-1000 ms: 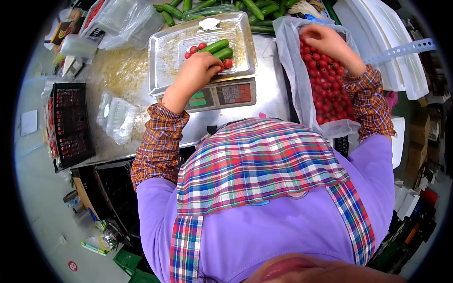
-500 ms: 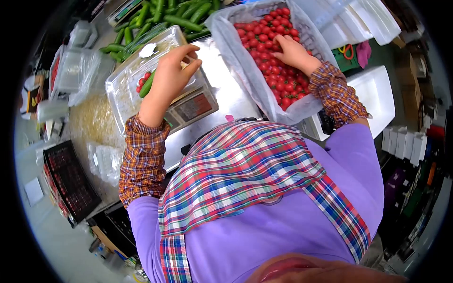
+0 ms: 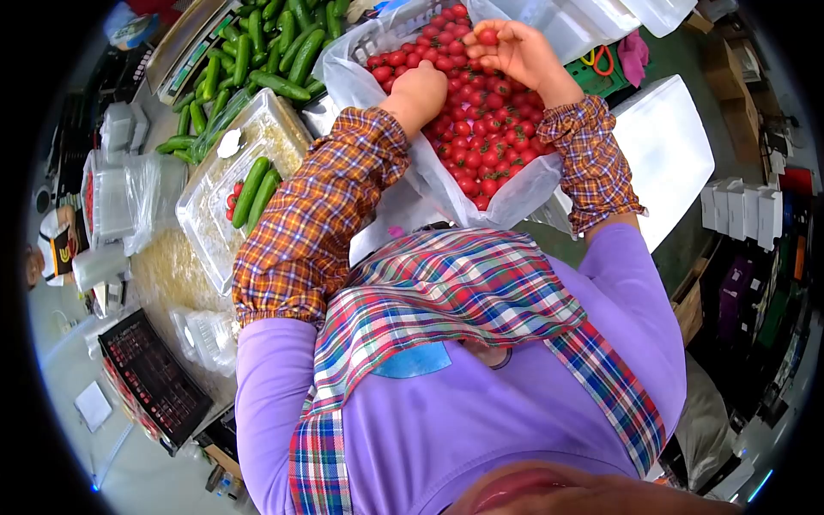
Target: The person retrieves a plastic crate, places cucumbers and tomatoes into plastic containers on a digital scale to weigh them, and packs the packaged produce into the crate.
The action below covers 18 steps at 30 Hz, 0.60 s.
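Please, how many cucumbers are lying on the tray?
2: one cucumber beside the tomatoes, another cucumber just right of it. The left sleeve covers part of the tray, so more may be hidden.

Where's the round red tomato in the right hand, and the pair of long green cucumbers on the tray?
Round red tomato (image 3: 487,37): head view, middle of its skin.
Pair of long green cucumbers (image 3: 250,192): head view, middle of the left one.
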Motion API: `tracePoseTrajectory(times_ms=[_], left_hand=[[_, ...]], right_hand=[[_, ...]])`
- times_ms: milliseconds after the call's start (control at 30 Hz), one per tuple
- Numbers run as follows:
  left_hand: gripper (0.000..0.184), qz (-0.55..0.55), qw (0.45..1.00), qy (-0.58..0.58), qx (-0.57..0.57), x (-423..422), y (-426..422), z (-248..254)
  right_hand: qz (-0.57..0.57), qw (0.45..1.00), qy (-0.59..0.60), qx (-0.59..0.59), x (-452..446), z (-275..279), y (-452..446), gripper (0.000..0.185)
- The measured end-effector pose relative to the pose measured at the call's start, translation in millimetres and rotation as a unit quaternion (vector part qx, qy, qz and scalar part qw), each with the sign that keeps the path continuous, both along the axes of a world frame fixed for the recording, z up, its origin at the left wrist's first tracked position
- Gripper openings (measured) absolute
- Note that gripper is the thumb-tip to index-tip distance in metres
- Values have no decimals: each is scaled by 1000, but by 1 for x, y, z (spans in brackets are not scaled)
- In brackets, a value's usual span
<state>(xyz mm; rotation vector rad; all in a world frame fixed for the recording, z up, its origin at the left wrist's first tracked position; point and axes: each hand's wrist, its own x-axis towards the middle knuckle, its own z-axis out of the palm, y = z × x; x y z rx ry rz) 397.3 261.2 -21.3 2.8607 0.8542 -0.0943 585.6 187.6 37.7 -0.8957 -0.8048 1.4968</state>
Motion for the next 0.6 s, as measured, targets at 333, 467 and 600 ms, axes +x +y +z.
tracePoseTrajectory(times_ms=[333, 467, 600], left_hand=[[33, -63, 994, -41, -73, -2, 10, -3], [40, -123, 992, 12, -26, -2, -1, -1], [44, -133, 982, 119, -68, 2, -13, 26]], right_hand=[[-19, 682, -728, 67, -9, -29, -5, 22], [84, 534, -838, 73, -21, -30, -23, 17], [119, 481, -864, 92, -23, -30, -20, 14]])
